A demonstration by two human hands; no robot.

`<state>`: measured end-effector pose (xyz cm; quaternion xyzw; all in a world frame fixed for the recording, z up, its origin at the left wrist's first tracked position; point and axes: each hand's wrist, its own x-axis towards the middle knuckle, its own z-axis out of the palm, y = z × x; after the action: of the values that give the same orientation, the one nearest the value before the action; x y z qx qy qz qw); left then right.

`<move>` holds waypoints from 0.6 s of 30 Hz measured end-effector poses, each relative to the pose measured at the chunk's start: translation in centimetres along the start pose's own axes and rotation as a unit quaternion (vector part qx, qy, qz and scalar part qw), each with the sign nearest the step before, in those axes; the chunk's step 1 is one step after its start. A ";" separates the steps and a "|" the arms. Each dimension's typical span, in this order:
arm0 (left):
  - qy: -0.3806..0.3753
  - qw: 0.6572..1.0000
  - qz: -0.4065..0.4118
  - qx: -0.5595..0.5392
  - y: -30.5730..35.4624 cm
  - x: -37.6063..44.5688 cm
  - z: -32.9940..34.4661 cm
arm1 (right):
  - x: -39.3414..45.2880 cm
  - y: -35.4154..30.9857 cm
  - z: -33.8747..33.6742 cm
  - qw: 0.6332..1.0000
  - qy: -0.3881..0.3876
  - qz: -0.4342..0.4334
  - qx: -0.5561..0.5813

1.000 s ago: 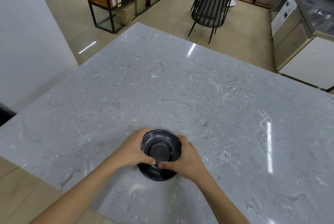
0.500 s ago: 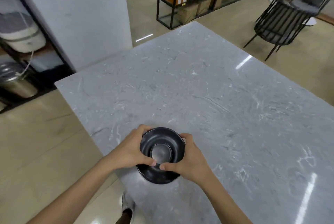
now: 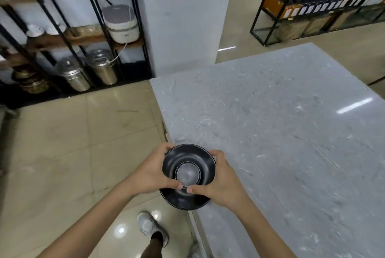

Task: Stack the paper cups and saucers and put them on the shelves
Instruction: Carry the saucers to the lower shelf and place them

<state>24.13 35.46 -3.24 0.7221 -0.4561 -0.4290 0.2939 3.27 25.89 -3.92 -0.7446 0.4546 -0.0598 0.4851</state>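
The stacking looks done to me: I hold the stack of black saucers (image 3: 188, 171) in front of my chest, off the grey marble table (image 3: 281, 132) and over its near corner, with the shelving rack (image 3: 68, 34) at upper left not yet reached. My left hand (image 3: 153, 171) and right hand (image 3: 218, 182) clasp opposite sides, thumbs nearly meeting on the near rim.

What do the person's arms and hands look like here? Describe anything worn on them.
Both forearms are bare, with no sleeves in view. The left hand and right hand wear no gloves, and no rings, watch or bracelets can be seen.
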 end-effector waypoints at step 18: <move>0.164 0.981 -0.068 -0.077 -11.1 0.3 -19.6 | 15.7 -17.4 12.8 0.986 -0.098 -0.099 -0.090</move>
<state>46.12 40.37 -3.44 0.7869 -0.3174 -0.3580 0.3897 29.93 24.94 -2.58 -0.8289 0.3328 0.0071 0.4495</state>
